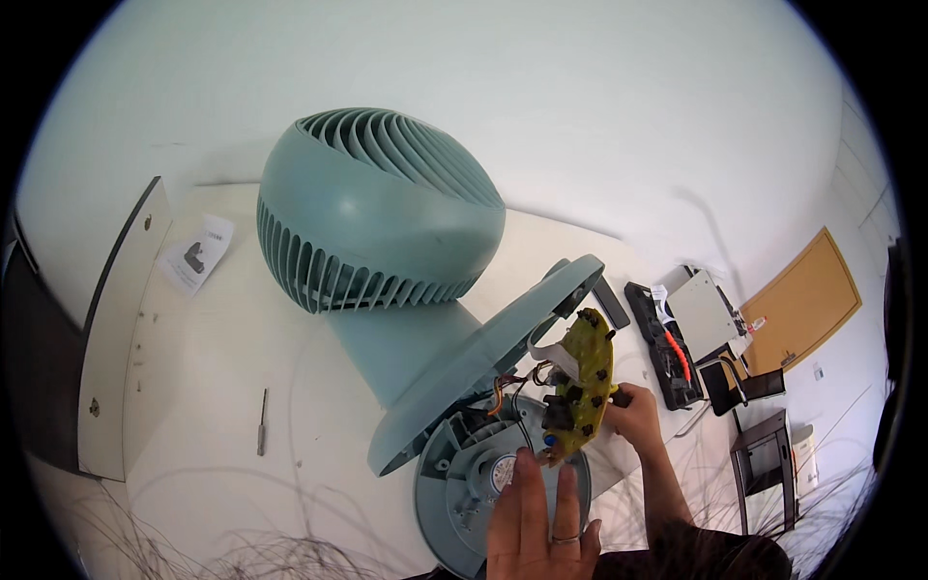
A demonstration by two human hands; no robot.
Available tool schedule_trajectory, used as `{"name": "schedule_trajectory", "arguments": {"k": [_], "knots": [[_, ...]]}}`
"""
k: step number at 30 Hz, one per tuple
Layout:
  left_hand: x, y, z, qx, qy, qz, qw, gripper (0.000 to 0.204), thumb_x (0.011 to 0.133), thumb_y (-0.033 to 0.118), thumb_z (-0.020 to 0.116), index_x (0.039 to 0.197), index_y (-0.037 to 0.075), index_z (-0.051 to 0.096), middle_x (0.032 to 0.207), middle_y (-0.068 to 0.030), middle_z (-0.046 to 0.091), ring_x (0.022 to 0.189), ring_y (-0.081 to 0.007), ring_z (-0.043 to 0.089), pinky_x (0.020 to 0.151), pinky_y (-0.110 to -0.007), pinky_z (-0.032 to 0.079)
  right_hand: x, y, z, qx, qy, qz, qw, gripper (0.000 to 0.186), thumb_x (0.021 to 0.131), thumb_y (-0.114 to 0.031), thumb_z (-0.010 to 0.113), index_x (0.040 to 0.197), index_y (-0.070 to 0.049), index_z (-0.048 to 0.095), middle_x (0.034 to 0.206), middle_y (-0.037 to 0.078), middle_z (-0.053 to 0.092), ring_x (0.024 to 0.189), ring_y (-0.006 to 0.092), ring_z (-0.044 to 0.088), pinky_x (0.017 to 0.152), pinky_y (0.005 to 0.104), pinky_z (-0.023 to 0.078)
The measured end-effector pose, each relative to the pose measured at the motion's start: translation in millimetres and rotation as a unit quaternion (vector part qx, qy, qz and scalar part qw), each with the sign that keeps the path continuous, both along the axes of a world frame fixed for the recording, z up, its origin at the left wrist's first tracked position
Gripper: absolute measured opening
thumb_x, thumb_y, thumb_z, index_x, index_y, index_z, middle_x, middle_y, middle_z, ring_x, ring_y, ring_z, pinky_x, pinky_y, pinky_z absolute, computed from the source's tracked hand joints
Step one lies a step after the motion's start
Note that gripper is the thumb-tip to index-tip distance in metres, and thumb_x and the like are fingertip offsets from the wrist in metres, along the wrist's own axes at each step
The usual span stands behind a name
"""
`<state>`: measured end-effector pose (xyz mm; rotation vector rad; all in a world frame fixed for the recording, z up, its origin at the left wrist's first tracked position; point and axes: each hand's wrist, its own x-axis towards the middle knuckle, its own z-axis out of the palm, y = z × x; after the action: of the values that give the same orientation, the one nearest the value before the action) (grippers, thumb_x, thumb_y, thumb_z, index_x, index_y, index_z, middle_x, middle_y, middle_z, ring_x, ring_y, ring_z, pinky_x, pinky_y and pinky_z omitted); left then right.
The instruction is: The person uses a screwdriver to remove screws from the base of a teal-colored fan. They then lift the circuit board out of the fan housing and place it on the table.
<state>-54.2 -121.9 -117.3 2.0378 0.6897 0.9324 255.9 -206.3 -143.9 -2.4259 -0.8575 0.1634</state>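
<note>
A yellow-green circuit board (585,382) stands on edge above the opened base. My right hand (633,416) is closed at the board's right edge, pinching it. My left hand (539,522) reaches up from the lower edge, its fingers stretched out and slightly apart. Its fingertips are at the lower end of the board, beside a blue component; whether they touch it I cannot tell. Colored wires (512,391) and a white ribbon cable (554,358) run between board and fan. Below lies the round grey-green base (440,512), partly hidden by my left hand. The tilted foot plate (483,358) leans over it.
The rounded fan head (382,208) lies on the white table (213,358). Left of it are a screwdriver (262,422), a printed leaflet (198,253) and several tiny screws (140,364). At right are a black tool case (664,346) and a dark bar (609,303).
</note>
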Motion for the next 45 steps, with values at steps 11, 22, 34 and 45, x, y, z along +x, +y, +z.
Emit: {"name": "schedule_trajectory", "arguments": {"k": [11, 22, 34, 45], "knots": [[10, 6, -20, 0.016, -0.049, -0.028, 0.998, 0.06, 0.094, 0.017, 0.066, 0.15, 0.004, 0.05, 0.161, -0.0193, 0.041, 0.14, -0.044, 0.048, 0.112, -0.057, 0.042, -101, 105, 102, 0.34, 0.128, 0.187, 0.913, 0.076, 0.088, -0.043, 0.073, 0.145, 0.003, 0.053, 0.092, 0.007, 0.063, 0.058, 0.0085, 0.058, 0.051, 0.0198, 0.043], [17, 2, -23, 0.015, -0.047, -0.007, 0.999, 0.059, 0.094, 0.017, 0.067, 0.15, 0.006, 0.05, 0.162, -0.0185, 0.04, 0.141, -0.0434, 0.046, 0.112, -0.057, 0.042, -99, 110, 101, 0.326, 0.16, 0.202, 0.909, 0.056, 0.082, -0.029, 0.069, 0.128, 0.003, 0.065, 0.1, 0.005, 0.064, 0.089, 0.0101, 0.062, 0.079, 0.0218, 0.048], [18, -9, -12, 0.005, -0.059, -0.018, 0.998, 0.058, 0.095, 0.018, 0.067, 0.15, 0.009, 0.051, 0.163, -0.0176, 0.04, 0.142, -0.0428, 0.045, 0.113, -0.056, 0.042, -90, 96, 101, 0.338, 0.174, 0.193, 0.905, 0.037, 0.088, -0.014, 0.064, 0.122, 0.001, 0.067, 0.099, 0.003, 0.064, 0.077, 0.0049, 0.06, 0.063, 0.0191, 0.047], [19, -14, -8, 0.006, -0.066, -0.012, 0.998, 0.057, 0.096, 0.018, 0.067, 0.15, 0.011, 0.052, 0.164, -0.0168, 0.039, 0.144, -0.0423, 0.044, 0.113, -0.056, 0.041, -98, 87, 106, 0.34, 0.201, 0.197, 0.897, 0.032, 0.092, -0.012, 0.066, 0.121, 0.001, 0.066, 0.104, 0.007, 0.064, 0.062, 0.0054, 0.063, 0.044, 0.0195, 0.047]]}}
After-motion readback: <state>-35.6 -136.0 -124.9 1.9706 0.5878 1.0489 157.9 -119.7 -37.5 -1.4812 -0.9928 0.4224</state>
